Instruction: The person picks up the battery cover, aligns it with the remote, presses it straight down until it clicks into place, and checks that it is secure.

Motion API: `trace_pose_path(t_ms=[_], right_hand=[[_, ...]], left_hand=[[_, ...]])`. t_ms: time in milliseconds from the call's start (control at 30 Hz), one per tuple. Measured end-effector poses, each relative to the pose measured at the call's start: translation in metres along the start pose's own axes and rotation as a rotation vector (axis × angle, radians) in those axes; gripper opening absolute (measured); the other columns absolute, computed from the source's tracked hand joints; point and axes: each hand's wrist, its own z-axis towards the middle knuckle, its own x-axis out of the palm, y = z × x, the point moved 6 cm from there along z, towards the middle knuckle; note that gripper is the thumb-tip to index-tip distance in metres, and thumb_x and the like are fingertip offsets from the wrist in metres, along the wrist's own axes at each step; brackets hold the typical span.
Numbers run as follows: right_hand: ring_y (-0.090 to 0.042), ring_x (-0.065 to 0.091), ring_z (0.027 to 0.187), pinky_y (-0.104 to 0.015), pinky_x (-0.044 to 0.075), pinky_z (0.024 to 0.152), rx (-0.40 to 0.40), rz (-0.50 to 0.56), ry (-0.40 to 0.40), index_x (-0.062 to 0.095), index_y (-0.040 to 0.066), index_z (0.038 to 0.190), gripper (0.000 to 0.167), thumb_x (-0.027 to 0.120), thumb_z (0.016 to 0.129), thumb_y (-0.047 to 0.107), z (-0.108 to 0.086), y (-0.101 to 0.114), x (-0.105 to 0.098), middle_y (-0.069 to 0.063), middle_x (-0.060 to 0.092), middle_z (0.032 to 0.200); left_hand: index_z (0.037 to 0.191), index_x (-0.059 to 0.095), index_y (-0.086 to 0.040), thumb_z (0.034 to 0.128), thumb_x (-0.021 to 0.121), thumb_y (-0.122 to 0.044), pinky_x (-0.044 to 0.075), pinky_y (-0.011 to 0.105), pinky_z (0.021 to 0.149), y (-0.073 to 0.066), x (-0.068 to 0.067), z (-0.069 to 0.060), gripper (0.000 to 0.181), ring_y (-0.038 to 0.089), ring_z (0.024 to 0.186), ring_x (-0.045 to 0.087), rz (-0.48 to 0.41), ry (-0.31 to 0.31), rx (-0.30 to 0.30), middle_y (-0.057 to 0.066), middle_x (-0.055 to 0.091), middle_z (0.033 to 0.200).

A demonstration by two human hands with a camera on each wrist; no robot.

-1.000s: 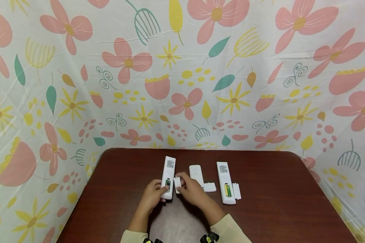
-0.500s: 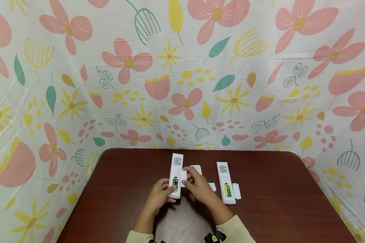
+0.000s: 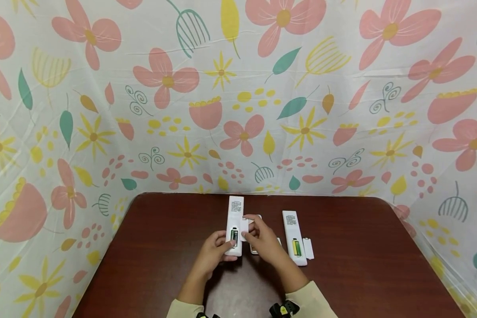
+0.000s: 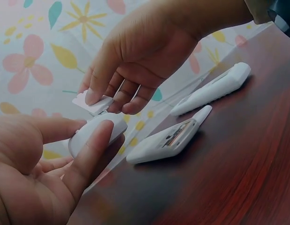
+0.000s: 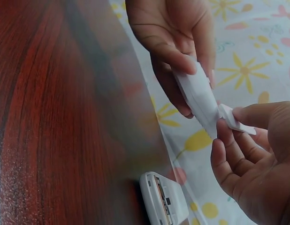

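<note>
My left hand (image 3: 212,256) grips a white remote control (image 3: 235,216), back side up and lifted off the table. Batteries show in its uncovered compartment, with the thumb at the lower part. Between thumb and fingers, my right hand (image 3: 266,245) pinches a small white battery cover (image 3: 244,227) along the remote's right edge. In the right wrist view, the cover (image 5: 234,121) is tilted close against the remote (image 5: 199,96); whether they touch I cannot tell. Another white remote (image 4: 164,140) lies on the table, its compartment uncovered, mostly hidden behind my right hand in the head view.
On the right of the brown table (image 3: 357,247) lies a further white remote (image 3: 291,223), showing a yellow-green battery. Its loose cover (image 3: 308,248) sits beside it. A floral cloth (image 3: 198,145) hangs behind the table's far edge.
Both hands have moved right and slightly farther from me, carrying the remote and the cover. The right hand now hides most of the middle remote. The right-side remote stays put.
</note>
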Motion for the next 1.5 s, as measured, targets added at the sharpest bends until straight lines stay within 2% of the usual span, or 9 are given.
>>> trace_pose_path(t_ms=[200, 433, 533, 700, 900, 1000, 1233, 1367, 1500], right_hand=[[-0.010, 0.062, 0.077, -0.022, 0.051, 0.063, 0.013, 0.016, -0.012, 0.054, 0.020, 0.138, 0.047, 0.069, 0.095, 0.011, -0.002, 0.000, -0.003, -0.005, 0.066, 0.093], [-0.013, 0.062, 0.078, -0.022, 0.051, 0.065, 0.045, 0.083, -0.055, 0.055, 0.021, 0.138, 0.048, 0.070, 0.094, 0.008, -0.003, -0.006, -0.006, -0.006, 0.067, 0.091], [-0.017, 0.063, 0.079, -0.025, 0.053, 0.064, 0.075, 0.102, -0.070, 0.054, 0.017, 0.140, 0.048, 0.069, 0.095, 0.006, -0.003, -0.006, -0.006, -0.009, 0.067, 0.091], [-0.021, 0.063, 0.078, -0.024, 0.053, 0.064, 0.070, 0.134, -0.053, 0.050, 0.006, 0.142, 0.049, 0.065, 0.096, 0.003, -0.008, 0.013, -0.012, -0.018, 0.068, 0.094], [-0.008, 0.054, 0.071, -0.021, 0.046, 0.063, 0.027, 0.154, -0.055, 0.050, 0.000, 0.140, 0.044, 0.062, 0.098, 0.003, -0.011, 0.031, -0.022, -0.020, 0.065, 0.090], [-0.007, 0.051, 0.069, -0.021, 0.044, 0.063, 0.023, 0.149, -0.063, 0.052, 0.000, 0.138, 0.041, 0.061, 0.098, 0.003, -0.009, 0.028, -0.023, -0.020, 0.065, 0.088], [-0.009, 0.051, 0.070, -0.022, 0.044, 0.065, 0.029, 0.167, -0.075, 0.056, 0.010, 0.136, 0.039, 0.064, 0.098, 0.009, -0.002, 0.000, -0.015, -0.018, 0.066, 0.088], [-0.010, 0.055, 0.073, -0.023, 0.047, 0.068, 0.006, 0.154, -0.060, 0.058, 0.017, 0.133, 0.036, 0.066, 0.098, 0.013, -0.002, -0.003, -0.014, -0.012, 0.068, 0.088], [-0.012, 0.059, 0.076, -0.025, 0.050, 0.069, -0.017, 0.143, -0.040, 0.058, 0.019, 0.132, 0.036, 0.066, 0.098, 0.015, -0.003, -0.003, -0.013, -0.010, 0.070, 0.090]], left_hand=[[0.141, 0.041, 0.009, 0.0960, 0.067, -0.010, 0.063, 0.038, 0.078, 0.002, 0.004, 0.001, 0.055, 0.022, 0.093, 0.071, -0.017, 0.039, -0.001, 0.025, 0.064, 0.124], [0.145, 0.038, 0.008, 0.0959, 0.065, -0.006, 0.063, 0.036, 0.081, 0.003, 0.010, -0.001, 0.058, 0.023, 0.097, 0.071, -0.039, 0.078, -0.004, 0.028, 0.060, 0.129], [0.147, 0.037, 0.008, 0.0958, 0.065, -0.005, 0.062, 0.035, 0.082, 0.004, 0.012, -0.001, 0.060, 0.023, 0.099, 0.070, -0.053, 0.090, -0.006, 0.028, 0.060, 0.130], [0.149, 0.034, 0.010, 0.0961, 0.063, -0.003, 0.062, 0.035, 0.085, 0.002, 0.015, -0.001, 0.061, 0.022, 0.102, 0.069, -0.078, 0.109, 0.009, 0.032, 0.056, 0.135], [0.151, 0.031, 0.010, 0.0942, 0.058, 0.004, 0.060, 0.035, 0.090, -0.001, 0.021, -0.001, 0.064, 0.023, 0.104, 0.068, -0.103, 0.124, 0.021, 0.035, 0.050, 0.140], [0.152, 0.030, 0.010, 0.0931, 0.056, 0.006, 0.060, 0.035, 0.090, -0.002, 0.024, 0.000, 0.064, 0.022, 0.105, 0.068, -0.118, 0.122, 0.028, 0.035, 0.050, 0.140], [0.152, 0.032, 0.008, 0.0929, 0.055, 0.007, 0.060, 0.032, 0.089, -0.002, 0.028, -0.001, 0.064, 0.021, 0.106, 0.067, -0.117, 0.117, 0.029, 0.032, 0.051, 0.142], [0.153, 0.031, 0.008, 0.0933, 0.055, 0.005, 0.060, 0.031, 0.089, -0.003, 0.031, -0.001, 0.064, 0.021, 0.108, 0.067, -0.110, 0.123, 0.037, 0.032, 0.050, 0.144], [0.153, 0.031, 0.007, 0.0927, 0.055, 0.005, 0.060, 0.031, 0.089, -0.003, 0.032, 0.000, 0.065, 0.021, 0.109, 0.066, -0.115, 0.122, 0.046, 0.032, 0.049, 0.145]])
